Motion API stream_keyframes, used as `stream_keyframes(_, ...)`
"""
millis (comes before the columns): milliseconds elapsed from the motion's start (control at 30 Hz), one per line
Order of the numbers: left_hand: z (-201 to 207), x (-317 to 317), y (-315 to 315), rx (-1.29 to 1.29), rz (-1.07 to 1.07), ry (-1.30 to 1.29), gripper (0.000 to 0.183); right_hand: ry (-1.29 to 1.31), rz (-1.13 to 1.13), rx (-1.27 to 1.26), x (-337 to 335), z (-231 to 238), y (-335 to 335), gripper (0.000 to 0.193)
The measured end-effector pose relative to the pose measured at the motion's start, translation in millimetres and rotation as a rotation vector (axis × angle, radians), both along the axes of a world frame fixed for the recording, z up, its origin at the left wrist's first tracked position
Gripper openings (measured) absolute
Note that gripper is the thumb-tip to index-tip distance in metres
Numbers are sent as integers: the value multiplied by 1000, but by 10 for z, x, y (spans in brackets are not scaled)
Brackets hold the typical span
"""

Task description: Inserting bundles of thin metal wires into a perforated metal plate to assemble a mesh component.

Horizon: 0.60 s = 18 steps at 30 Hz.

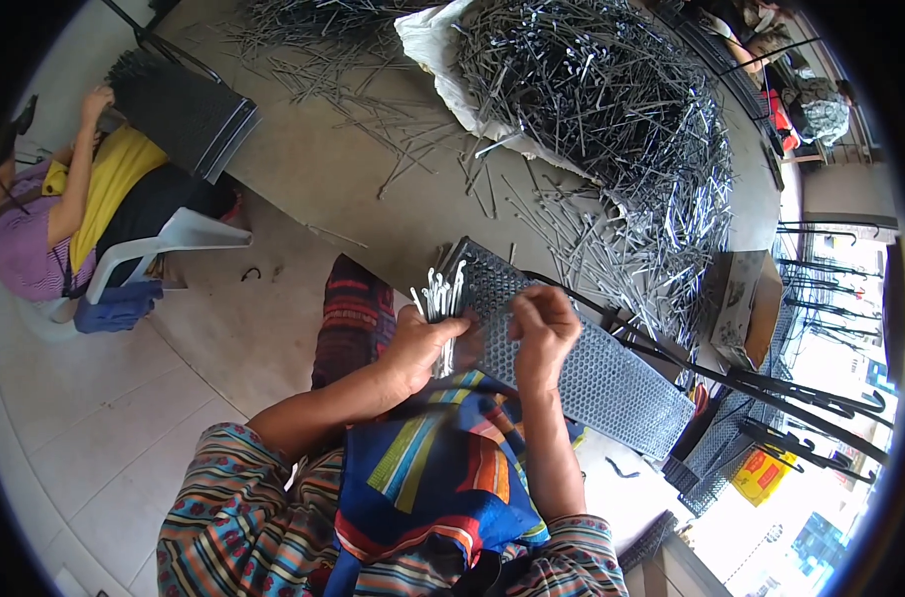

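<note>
My left hand (414, 350) is wrapped round a bundle of thin pale metal rods (439, 297), which stand upright in it with their looped ends on top. Just right of it, my right hand (545, 333) is closed with the fingers curled; whatever it may hold is hidden. Below my right hand lies a long black board (611, 394) full of small round holes, slanting from the table's near edge toward the lower right. The bundle is close to the board's far left end. A colourful striped cloth (422, 458) covers my lap.
A large heap of dark metal rods (592, 90) lies on the table (323, 149), partly on a white sack (427, 50). At the left a person (74, 189) sits with another black board (189, 119). An open cardboard box (746, 308) and black hooked rods (810, 398) are at the right.
</note>
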<state>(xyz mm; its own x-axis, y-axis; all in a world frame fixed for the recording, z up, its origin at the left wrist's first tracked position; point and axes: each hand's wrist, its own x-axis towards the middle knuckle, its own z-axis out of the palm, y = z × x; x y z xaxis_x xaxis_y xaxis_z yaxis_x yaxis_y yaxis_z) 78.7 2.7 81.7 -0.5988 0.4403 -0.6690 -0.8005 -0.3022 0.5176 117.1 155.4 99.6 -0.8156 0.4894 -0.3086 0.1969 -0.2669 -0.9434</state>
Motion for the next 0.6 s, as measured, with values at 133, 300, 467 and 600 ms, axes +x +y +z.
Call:
stream_keyframes(133,-33,-9,-73,-26,-45,36,10,178,-308,250,-67,41,97,6)
stream_keyframes(300,67,-14,-24,-46,-50,53,10,188,-181,951,-153,-27,148,8)
stream_keyframes(467,78,-24,-14,-36,-64,21,10,153,100,1301,-223,-23,80,14)
stream_keyframes(600,55,-31,-17,2,-78,9,11,123,151,1358,-145,37,77,21)
